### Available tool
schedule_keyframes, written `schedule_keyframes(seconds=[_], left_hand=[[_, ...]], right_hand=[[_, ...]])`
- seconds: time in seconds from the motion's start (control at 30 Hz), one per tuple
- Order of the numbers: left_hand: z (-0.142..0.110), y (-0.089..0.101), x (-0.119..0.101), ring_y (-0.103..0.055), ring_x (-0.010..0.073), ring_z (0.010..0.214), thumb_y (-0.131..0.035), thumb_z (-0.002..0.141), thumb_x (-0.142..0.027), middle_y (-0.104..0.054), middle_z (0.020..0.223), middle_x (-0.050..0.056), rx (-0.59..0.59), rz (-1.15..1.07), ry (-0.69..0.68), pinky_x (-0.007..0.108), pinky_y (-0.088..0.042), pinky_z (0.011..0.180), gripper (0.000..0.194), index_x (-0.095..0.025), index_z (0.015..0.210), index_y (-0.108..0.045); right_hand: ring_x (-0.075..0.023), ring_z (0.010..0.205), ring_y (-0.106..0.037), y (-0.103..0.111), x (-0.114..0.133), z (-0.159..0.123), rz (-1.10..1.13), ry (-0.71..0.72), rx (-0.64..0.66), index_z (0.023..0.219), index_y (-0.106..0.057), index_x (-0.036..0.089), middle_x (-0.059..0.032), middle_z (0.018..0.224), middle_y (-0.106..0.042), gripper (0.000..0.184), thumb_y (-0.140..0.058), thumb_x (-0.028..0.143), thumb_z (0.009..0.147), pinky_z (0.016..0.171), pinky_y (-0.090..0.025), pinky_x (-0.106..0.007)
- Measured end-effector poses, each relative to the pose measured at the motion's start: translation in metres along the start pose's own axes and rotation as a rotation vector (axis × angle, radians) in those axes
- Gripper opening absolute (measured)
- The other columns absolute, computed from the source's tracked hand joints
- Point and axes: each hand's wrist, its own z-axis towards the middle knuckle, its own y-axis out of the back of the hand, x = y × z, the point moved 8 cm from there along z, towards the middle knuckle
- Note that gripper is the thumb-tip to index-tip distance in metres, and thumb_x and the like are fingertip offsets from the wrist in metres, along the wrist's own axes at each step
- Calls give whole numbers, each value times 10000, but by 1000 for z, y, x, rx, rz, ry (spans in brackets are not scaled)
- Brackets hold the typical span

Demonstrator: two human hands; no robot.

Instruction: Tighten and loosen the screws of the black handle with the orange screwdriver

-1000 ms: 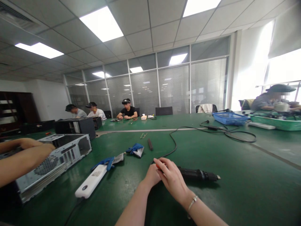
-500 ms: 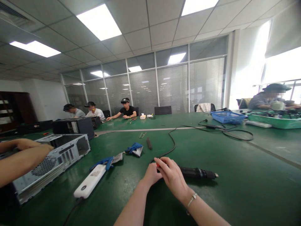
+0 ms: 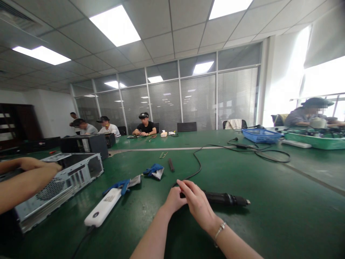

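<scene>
Evidently, care belongs at the rear of the black, cylindrical, plastic-looking electric screwdriver, which extends just right of the right hand's fingers, apparently resting on the green table. Those bent fingers overlap the left hand at a small orange-red piece; I cannot tell whether either set grips. Probably best: left fingers bracing, the thin black cord beyond them slack.
</scene>
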Motion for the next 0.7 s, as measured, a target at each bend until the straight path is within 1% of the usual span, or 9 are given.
schedule_keyframes(seconds=[0.07, 0.1, 0.2, 0.27, 0.37, 0.43, 0.53, 0.6, 0.7], left_hand=[[0, 1, -1, -687, 243, 795, -609, 693, -182, -734, 864, 90, -5, 0, 6, 285, -536, 727, 213, -110, 872, -700], [1, 1, -2, -686, 240, 826, -595, 704, -173, -733, 917, 90, -5, -5, -8, 283, -535, 743, 240, -116, 912, -699], [1, 1, -6, -658, 231, 984, -548, 737, -148, -709, 1072, 65, 9, -18, -76, 280, -507, 863, 308, -164, 1010, -691], [1, -1, -3, -654, 240, 997, -559, 732, -160, -718, 1038, 62, 16, -7, -58, 289, -502, 885, 284, -166, 978, -699], [1, -3, 4, -680, 249, 890, -595, 712, -193, -736, 872, 67, 17, 0, -6, 298, -525, 826, 211, -140, 886, -703], [0, -3, 4, -682, 245, 862, -600, 717, -204, -733, 855, 70, 3, -3, -12, 291, -530, 794, 212, -134, 893, -696], [0, 0, 3, -675, 241, 877, -592, 728, -197, -729, 914, 87, -23, 3, -5, 276, -531, 756, 249, -127, 951, -679], [0, 1, 0, -668, 240, 903, -588, 735, -189, -725, 949, 87, -14, -6, -6, 271, -528, 763, 273, -129, 987, -671], [0, -1, -3, -663, 241, 907, -594, 733, -187, -728, 915, 71, 19, -18, -19, 277, -521, 791, 257, -136, 968, -685]], right_hand=[[-213, 1082, -548, -2, 1, -1, 22, 14, 12, 1447, -310, 292, -109, 1268, -512, 702, -321, -35, 827, 880, -526, -384], [-217, 1097, -541, -3, 2, -1, 20, 18, 12, 1448, -307, 294, -113, 1304, -486, 691, -328, -25, 835, 887, -524, -390], [-238, 1058, -556, -1, 2, 1, -16, 8, -13, 1412, -382, 290, -129, 1313, -461, 573, -410, 68, 885, 853, -534, -406], [-233, 983, -579, 1, 0, 2, -44, -10, -30, 1385, -428, 285, -126, 1209, -521, 525, -447, 100, 893, 810, -543, -399], [-217, 939, -588, 3, 0, 3, -58, -9, -27, 1388, -426, 287, -105, 1098, -572, 561, -410, 46, 882, 783, -545, -372], [-215, 975, -581, 3, 4, 2, -47, 20, -21, 1408, -396, 290, -107, 1130, -572, 606, -379, 12, 870, 806, -540, -369], [-216, 1020, -566, 5, 9, 1, -24, 72, -19, 1423, -373, 291, -111, 1171, -564, 637, -363, -4, 859, 838, -532, -376], [-219, 1022, -563, 6, 9, 0, -18, 87, -27, 1420, -377, 293, -111, 1171, -563, 637, -361, -3, 857, 842, -529, -383], [-223, 1029, -554, 7, 6, -1, -5, 89, -38, 1429, -357, 297, -112, 1177, -552, 638, -350, 1, 863, 851, -525, -404]])
